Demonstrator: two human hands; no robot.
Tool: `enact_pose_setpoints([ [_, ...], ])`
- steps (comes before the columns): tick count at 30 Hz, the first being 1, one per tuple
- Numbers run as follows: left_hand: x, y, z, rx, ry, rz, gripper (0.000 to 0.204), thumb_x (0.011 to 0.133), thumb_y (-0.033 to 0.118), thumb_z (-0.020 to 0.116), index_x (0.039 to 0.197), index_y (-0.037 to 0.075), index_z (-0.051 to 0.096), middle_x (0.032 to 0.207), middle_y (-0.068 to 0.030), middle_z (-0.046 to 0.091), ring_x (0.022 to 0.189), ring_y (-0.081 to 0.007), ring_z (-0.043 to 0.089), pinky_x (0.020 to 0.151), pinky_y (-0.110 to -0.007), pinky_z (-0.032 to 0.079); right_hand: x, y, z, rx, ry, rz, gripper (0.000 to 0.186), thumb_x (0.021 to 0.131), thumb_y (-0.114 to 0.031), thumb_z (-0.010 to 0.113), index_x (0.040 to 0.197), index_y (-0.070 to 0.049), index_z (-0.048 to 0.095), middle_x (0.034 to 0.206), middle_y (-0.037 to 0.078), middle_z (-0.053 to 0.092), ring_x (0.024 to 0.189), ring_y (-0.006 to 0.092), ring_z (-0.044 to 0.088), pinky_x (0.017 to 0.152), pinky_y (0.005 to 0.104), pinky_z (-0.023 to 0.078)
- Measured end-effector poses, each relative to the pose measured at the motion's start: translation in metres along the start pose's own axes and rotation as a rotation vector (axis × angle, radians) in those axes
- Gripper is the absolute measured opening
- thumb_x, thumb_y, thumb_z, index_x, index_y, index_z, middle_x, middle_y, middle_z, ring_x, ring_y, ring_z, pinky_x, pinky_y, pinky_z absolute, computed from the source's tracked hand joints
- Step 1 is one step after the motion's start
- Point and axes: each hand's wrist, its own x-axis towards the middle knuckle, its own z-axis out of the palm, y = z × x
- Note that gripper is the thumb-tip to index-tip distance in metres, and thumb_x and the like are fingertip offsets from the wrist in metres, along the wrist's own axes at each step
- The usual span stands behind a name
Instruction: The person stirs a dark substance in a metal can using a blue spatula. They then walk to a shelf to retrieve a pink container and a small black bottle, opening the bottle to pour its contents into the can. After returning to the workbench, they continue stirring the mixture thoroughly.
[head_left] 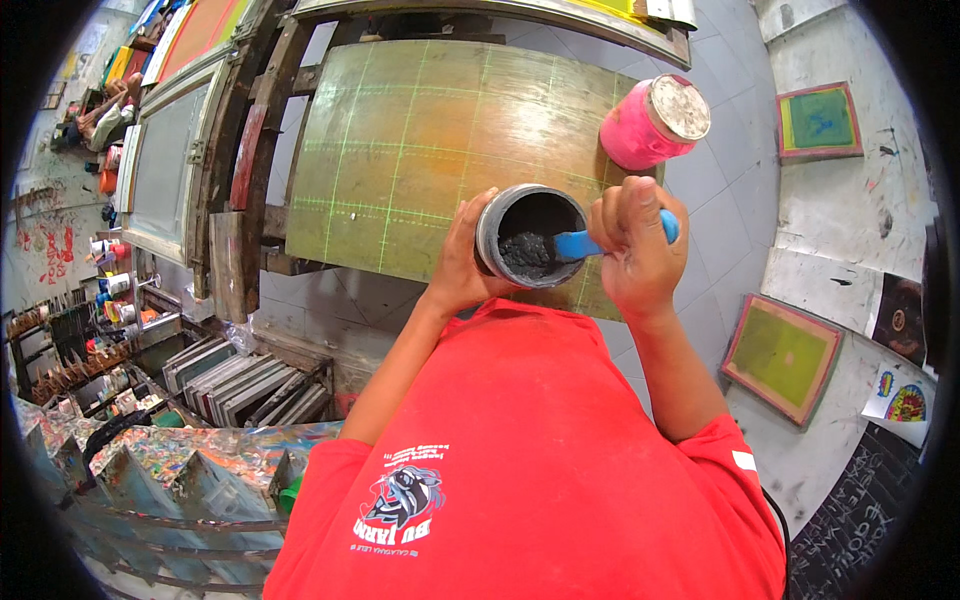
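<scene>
A round tub (488, 238) with thick black paste (527, 252) in it is tilted towards me over the near edge of a board. My left hand (463, 250) is wrapped round the tub's left side. In my closed right hand (638, 240) is a blue-handled spatula (577, 246), its handle end showing past my fist. The spatula's far end reaches into the tub and meets the paste; its tip is hidden there. Beyond my right hand, a pink tub (640, 130) with a stained white lid stands on the board's right side.
The worn board (400, 130) carries green grid lines. Left of it are a wooden frame (250, 160) and a hinged screen (172, 160). A rack of upright frames (245, 380) stands lower left. Two framed screens (782, 358) lean at the right wall. Another person (108, 120) sits far left.
</scene>
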Motion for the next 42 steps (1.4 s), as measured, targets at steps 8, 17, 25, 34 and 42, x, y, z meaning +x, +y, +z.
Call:
enact_pose_setpoints([
  [8,0.005,0.011,0.005,-0.024,-0.036,-0.064,0.114,0.051,0.032,0.095,0.144,0.007,0.034,0.138,-0.0158,0.048,0.129,-0.0333,0.047,0.108,-0.044,0.039,0.004,0.025,-0.030,0.474,0.299,-0.032,0.050,0.102,-0.040,0.047,0.063,-0.014,0.030,0.054,-0.003,0.026,0.047,0.0100,0.023,0.048,0.0291,0.022],
  [17,-0.016,-0.008,0.000,-0.028,-0.086,-0.275,0.112,0.048,0.030,0.098,0.139,0.004,0.038,0.133,-0.0129,0.054,0.121,-0.0262,0.054,0.104,-0.039,0.043,0.031,0.002,-0.016,0.271,-0.083,-0.283,0.047,0.102,-0.036,0.048,0.064,-0.009,0.039,0.055,-0.001,0.032,0.048,0.0111,0.027,0.047,0.0288,0.025],
  [25,-0.020,-0.011,0.007,-0.086,-0.069,-0.421,0.100,0.047,0.028,0.098,0.130,0.006,0.047,0.120,-0.0100,0.061,0.111,-0.0236,0.060,0.096,-0.037,0.048,0.024,-0.009,-0.009,-0.199,-0.551,-0.232,0.044,0.094,-0.025,0.060,0.060,-0.003,0.042,0.055,0.007,0.035,0.048,0.0182,0.033,0.045,0.0331,0.029],
  [34,-0.030,-0.022,0.009,-0.109,-0.067,-0.459,0.128,0.045,0.031,0.098,0.146,0.007,0.024,0.137,-0.0132,0.049,0.126,-0.0276,0.051,0.105,-0.039,0.042,-0.007,0.025,-0.020,-0.017,-0.440,-0.209,0.043,0.090,-0.039,0.065,0.070,-0.005,0.046,0.068,0.006,0.050,0.062,0.0182,0.046,0.059,0.0320,0.039],
  [42,-0.031,-0.023,0.012,-0.124,-0.048,-0.316,0.130,0.045,0.030,0.098,0.148,0.008,0.021,0.142,-0.0142,0.044,0.131,-0.0317,0.046,0.108,-0.043,0.038,-0.001,0.020,0.001,0.174,-0.140,-0.178,0.020,0.090,-0.019,0.060,0.082,-0.004,0.049,0.081,0.009,0.051,0.075,0.0165,0.049,0.073,0.0313,0.043],
])
